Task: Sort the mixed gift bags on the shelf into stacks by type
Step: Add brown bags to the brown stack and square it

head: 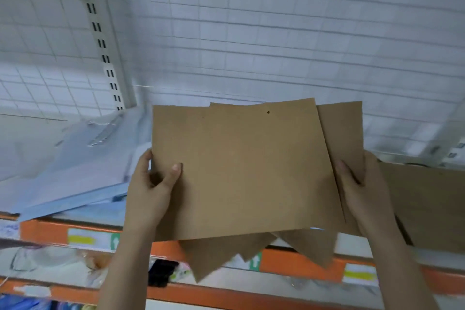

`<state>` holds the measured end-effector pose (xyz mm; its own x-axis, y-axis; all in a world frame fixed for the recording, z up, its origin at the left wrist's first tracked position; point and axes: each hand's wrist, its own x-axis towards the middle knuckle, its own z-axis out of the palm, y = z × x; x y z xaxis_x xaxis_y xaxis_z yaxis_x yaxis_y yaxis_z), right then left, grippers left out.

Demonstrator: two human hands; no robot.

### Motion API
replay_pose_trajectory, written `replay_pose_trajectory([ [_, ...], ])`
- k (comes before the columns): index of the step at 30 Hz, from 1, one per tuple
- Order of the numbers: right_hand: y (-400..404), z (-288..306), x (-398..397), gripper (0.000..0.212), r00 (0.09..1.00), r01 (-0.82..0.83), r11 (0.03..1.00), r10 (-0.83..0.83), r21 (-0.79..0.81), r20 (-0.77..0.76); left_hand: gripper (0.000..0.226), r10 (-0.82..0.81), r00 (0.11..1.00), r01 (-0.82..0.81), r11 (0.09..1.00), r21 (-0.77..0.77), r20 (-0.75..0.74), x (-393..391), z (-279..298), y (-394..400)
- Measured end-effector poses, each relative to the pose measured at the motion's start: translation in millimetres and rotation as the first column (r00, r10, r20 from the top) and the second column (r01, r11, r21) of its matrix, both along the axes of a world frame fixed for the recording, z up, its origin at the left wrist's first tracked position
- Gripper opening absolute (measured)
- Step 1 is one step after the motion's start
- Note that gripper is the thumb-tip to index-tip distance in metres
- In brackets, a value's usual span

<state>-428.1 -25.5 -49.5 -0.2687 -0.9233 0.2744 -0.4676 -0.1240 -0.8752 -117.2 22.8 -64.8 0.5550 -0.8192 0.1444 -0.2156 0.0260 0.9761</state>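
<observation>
**A:** What lies at the far left?

**B:** A slumped pile of flat pale-blue and white paper gift bags [75,166] on the white shelf board [22,143], leaning toward the wire-grid back panel [276,33]. It is blurred, so I cannot count them. They sit apart from the brown ones — probably a separate type already set aside.

**A:** And the hands?

**B:** The left hand [151,191] grips the left edge of a fanned bundle of flat brown kraft-paper gift bags [246,171], thumb across the front sheet, the other fingers hidden behind. The bundle is held up in front of the shelf, above its orange front rail [297,263]. The bags are skewed, with corners poking out below. Holding both sides looks like a way to square them before stacking.

**A:** The right side?

**B:** The right hand [362,191] clasps the bundle's right edge, thumb on the front of a bag that sticks out from behind the top one. Beyond it, at the far right, more flat brown paper bags [427,209] lie on the shelf — likely the brown stack, and in my judgement where this bundle belongs.

**A:** Anything underneath?

**B:** A lower shelf with blurred goods; I cannot identify them.
</observation>
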Motion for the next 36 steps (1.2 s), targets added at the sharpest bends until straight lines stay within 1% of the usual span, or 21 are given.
replay_pose_trajectory([
  [4,8,-18,-43,0.037,0.995,0.037,0.998,-0.042,0.057,0.087,0.057,-0.004,0.998,0.000,0.998,0.060,0.064,-55,-8,5],
  [6,11,-24,-56,0.038,0.991,0.047,0.994,-0.059,0.095,0.119,0.058,0.000,0.995,-0.007,0.997,0.073,0.103,-70,-8,9],
  [8,12,-27,-65,0.036,0.990,0.045,0.994,-0.058,0.101,0.128,0.057,0.002,0.992,-0.009,0.998,0.055,0.123,-80,-6,10],
  [13,11,-28,-75,0.033,0.992,0.024,0.992,-0.040,0.128,0.123,0.065,0.011,0.998,-0.013,0.999,0.047,0.058,-91,1,0],
  [16,10,-33,-79,0.031,0.987,0.028,0.994,-0.045,0.109,0.153,0.066,0.011,0.999,-0.013,0.999,0.052,0.034,-95,1,-6],
  [19,10,-34,-90,0.032,0.976,0.031,0.995,-0.051,0.096,0.214,0.061,-0.003,1.000,0.002,1.000,0.021,0.011,-104,2,-11],
  [22,8,-33,-114,0.037,0.969,0.035,0.997,-0.052,0.076,0.242,0.051,-0.031,0.999,0.031,0.999,0.007,0.023,-118,8,-15],
  [26,8,-24,-161,0.031,0.969,0.013,0.998,-0.027,0.058,0.248,0.050,-0.054,0.998,0.054,0.999,0.002,0.045,-156,16,-24],
  [29,5,-20,-207,0.032,0.973,-0.006,0.998,-0.010,0.069,0.231,0.032,-0.059,0.997,0.060,0.998,-0.020,0.054,-204,18,-27],
  [31,2,-19,-243,0.033,0.980,-0.009,0.995,-0.010,0.096,0.198,0.021,-0.038,0.999,0.039,0.999,-0.018,0.036,-242,14,-26],
  [33,0,-18,-281,0.032,0.990,-0.009,0.992,-0.009,0.126,0.138,0.004,-0.026,0.999,0.026,1.000,0.006,0.031,-281,6,-25],
  [36,-1,-16,-334,0.034,1.000,0.004,0.983,-0.008,0.181,0.021,0.011,-0.013,0.999,0.012,0.999,0.034,0.041,-333,-8,-25],
])
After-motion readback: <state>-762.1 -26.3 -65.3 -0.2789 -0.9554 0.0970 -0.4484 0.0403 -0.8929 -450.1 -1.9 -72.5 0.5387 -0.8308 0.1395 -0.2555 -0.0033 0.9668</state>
